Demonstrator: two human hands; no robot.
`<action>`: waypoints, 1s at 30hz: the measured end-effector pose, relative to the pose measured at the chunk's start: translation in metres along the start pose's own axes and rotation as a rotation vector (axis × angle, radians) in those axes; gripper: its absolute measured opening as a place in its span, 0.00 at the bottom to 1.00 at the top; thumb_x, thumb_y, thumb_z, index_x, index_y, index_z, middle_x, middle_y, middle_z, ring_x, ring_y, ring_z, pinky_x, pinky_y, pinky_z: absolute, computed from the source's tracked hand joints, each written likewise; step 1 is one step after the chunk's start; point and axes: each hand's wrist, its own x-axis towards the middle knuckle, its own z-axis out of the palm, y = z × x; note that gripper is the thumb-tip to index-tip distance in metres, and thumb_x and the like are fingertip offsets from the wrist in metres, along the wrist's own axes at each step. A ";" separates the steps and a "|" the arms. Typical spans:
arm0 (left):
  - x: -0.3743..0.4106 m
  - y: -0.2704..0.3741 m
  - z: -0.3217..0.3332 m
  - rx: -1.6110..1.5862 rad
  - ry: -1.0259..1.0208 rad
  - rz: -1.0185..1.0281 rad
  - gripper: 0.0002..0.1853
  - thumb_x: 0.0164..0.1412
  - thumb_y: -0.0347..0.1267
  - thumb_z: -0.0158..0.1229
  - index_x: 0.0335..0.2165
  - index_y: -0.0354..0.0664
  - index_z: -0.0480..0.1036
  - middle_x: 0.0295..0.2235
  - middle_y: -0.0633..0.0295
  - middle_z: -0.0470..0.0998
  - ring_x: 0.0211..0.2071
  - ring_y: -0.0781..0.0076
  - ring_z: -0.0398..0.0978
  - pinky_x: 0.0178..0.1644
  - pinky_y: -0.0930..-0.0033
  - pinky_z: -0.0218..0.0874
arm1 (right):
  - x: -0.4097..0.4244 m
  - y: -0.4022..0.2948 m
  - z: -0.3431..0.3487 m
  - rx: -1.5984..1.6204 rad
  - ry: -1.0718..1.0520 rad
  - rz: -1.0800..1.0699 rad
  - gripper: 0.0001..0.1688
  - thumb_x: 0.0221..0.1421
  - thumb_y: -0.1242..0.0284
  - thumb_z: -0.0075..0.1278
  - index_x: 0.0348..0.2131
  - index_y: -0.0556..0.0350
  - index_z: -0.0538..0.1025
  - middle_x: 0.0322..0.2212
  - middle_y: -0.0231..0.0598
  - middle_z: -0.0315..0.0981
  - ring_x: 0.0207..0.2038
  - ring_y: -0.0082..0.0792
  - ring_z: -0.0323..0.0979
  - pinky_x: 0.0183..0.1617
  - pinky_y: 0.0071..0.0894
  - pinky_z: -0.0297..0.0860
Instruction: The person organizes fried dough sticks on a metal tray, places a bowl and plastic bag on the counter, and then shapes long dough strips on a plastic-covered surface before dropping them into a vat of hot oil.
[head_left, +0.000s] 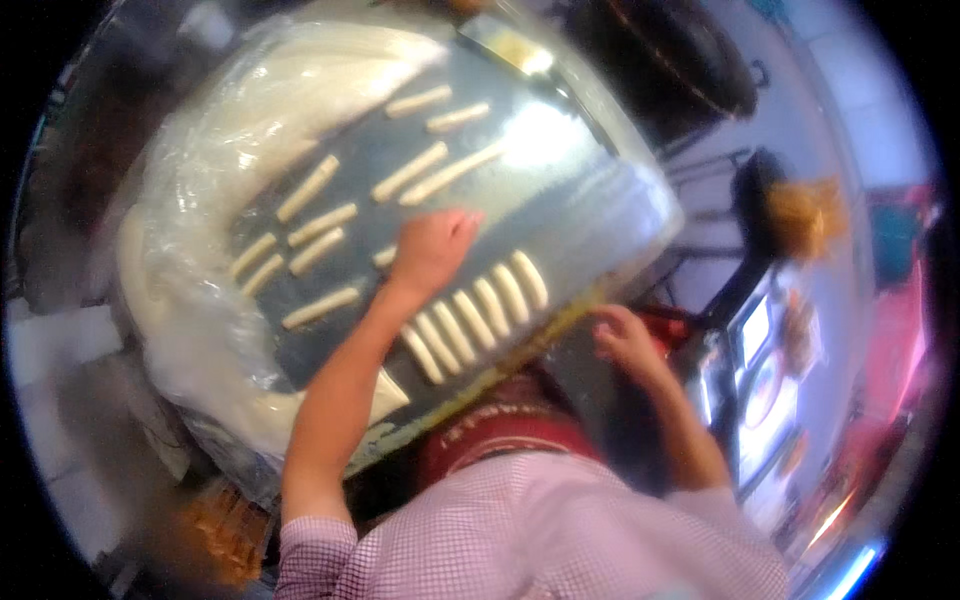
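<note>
My left hand (437, 247) is low over a dark, shiny work surface (525, 202), loosely fisted, its fingertips hidden from above. One dough strip (385, 257) shows partly from beneath its wrist side; whether the fingers grip anything is unclear. My right hand (626, 339) hangs past the table's front edge, fingers half curled and apart, nothing visible in them. Near that edge several short dough strips (491, 313) lie side by side in a row. Longer dough strips (409, 172) are scattered farther back. A long, thick mass of dough (217, 157) under clear plastic film curves around the left side and back.
A shallow metal tray (514, 49) with yellowish contents sits at the back edge. Beyond it stands a large dark pan (675, 56). Golden fried food (810, 217) is at right, above a tray of dishes (765, 397). More browned food (221, 536) appears lower left.
</note>
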 end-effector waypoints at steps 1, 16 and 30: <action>-0.009 -0.006 0.027 0.007 -0.036 -0.011 0.22 0.67 0.41 0.55 0.22 0.34 0.69 0.23 0.45 0.68 0.24 0.48 0.67 0.30 0.51 0.58 | -0.008 0.000 0.007 -0.023 -0.019 -0.015 0.13 0.63 0.76 0.52 0.47 0.61 0.76 0.31 0.35 0.78 0.31 0.23 0.75 0.33 0.23 0.73; -0.024 -0.016 0.147 0.190 0.271 -0.034 0.11 0.52 0.35 0.69 0.33 0.40 0.81 0.34 0.54 0.78 0.43 0.51 0.71 0.51 0.54 0.62 | 0.053 0.015 0.057 0.449 -0.297 0.373 0.18 0.68 0.67 0.51 0.43 0.69 0.76 0.33 0.44 0.80 0.30 0.33 0.82 0.30 0.26 0.77; -0.037 0.003 0.147 0.023 0.367 -0.003 0.09 0.52 0.30 0.67 0.30 0.40 0.74 0.26 0.57 0.77 0.34 0.54 0.73 0.40 0.52 0.62 | 0.051 -0.042 0.067 0.150 -0.062 0.050 0.14 0.62 0.66 0.60 0.32 0.60 0.77 0.24 0.30 0.73 0.24 0.18 0.66 0.27 0.22 0.67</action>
